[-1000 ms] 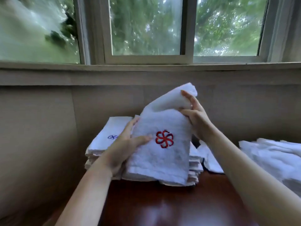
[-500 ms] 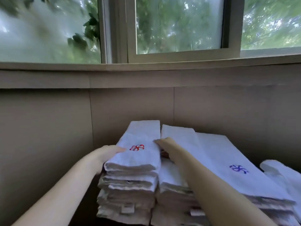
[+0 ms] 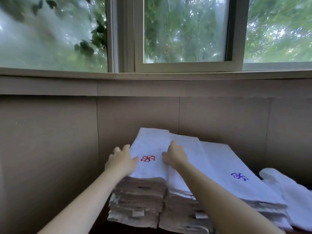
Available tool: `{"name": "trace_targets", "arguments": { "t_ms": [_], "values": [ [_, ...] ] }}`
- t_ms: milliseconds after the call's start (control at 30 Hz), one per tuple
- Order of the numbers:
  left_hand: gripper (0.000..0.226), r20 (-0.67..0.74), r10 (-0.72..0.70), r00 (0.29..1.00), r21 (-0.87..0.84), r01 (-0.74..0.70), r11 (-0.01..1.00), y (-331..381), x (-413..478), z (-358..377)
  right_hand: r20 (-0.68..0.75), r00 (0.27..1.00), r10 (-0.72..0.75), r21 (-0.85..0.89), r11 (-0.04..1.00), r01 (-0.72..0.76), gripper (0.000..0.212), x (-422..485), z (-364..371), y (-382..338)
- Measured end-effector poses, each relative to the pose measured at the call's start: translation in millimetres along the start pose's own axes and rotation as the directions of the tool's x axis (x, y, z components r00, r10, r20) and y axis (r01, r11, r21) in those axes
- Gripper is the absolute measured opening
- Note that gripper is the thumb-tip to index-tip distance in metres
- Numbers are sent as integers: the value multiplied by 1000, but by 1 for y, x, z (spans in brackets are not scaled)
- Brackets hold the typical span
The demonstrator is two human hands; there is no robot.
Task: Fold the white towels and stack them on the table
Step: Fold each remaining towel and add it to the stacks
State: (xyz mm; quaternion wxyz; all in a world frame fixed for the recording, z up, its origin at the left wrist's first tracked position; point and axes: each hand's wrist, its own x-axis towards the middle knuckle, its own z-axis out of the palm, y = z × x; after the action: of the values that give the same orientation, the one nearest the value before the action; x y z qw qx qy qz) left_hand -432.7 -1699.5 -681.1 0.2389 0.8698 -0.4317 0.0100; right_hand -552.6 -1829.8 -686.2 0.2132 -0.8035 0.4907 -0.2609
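Note:
A folded white towel with a red flower emblem point(image 3: 150, 149) lies on top of the left stack of folded towels point(image 3: 140, 200). My left hand point(image 3: 121, 160) rests on its left edge, thumb on top near the emblem. My right hand point(image 3: 174, 155) presses flat on its right edge, at the seam with the neighbouring stack. That right stack point(image 3: 184, 211) is topped by a long white towel with a blue emblem point(image 3: 236, 179). Both stacks sit against the wall.
A loose heap of unfolded white towels point(image 3: 290, 196) lies at the far right. The beige panelled wall point(image 3: 50, 149) stands directly behind and left of the stacks, under a window sill point(image 3: 152, 76). The table surface is almost hidden at the bottom edge.
The red-emblem towel, held up a second ago, now lies flat on the left stack. Both hands have slid further onto its edges, and the view has moved closer.

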Motion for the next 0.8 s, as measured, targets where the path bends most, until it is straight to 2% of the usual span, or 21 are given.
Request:
{"name": "trace_targets", "arguments": {
  "t_ms": [33, 67, 133, 200, 300, 433, 500, 567, 667, 800],
  "values": [
    [57, -70, 118, 991, 104, -110, 989, 2, -5, 4, -22, 997, -79, -67, 995, 78, 42, -5, 1, -4],
    [52, -80, 235, 969, 168, -219, 961, 4, -10, 8, 17, 984, -175, -126, 976, 176, 40, -11, 5, -8],
    [50, 5, 377, 926, 239, -367, 899, 7, -20, 17, 181, 932, -315, -177, 922, 346, 25, -26, 17, -10],
    [53, 19, 400, 916, 269, -390, 881, 7, -31, 22, 242, 906, -348, -131, 913, 386, 23, -43, 21, -5],
    [58, -22, 441, 897, 270, -420, 867, 8, -52, 22, 318, 889, -330, -54, 930, 364, 42, -65, 2, 6],
    [69, 85, 442, 893, 282, -447, 849, 14, -79, 18, 498, 809, -312, -75, 914, 399, 50, -101, -36, 24],
    [69, 101, 472, 876, 288, -480, 829, 19, -90, 18, 532, 800, -278, -172, 889, 424, 57, -119, -54, 44],
    [64, 65, 520, 851, 268, -517, 813, 27, -101, 21, 519, 815, -257, -282, 849, 447, 60, -137, -71, 71],
    [58, -22, 600, 800, 231, -580, 781, 49, -124, 33, 423, 868, -260, -384, 816, 431, 59, -161, -102, 124],
    [48, -1, 678, 735, 139, -671, 728, 98, -152, 64, 202, 965, -165, -529, 812, 249, 57, -186, -152, 209]
  ]
}}
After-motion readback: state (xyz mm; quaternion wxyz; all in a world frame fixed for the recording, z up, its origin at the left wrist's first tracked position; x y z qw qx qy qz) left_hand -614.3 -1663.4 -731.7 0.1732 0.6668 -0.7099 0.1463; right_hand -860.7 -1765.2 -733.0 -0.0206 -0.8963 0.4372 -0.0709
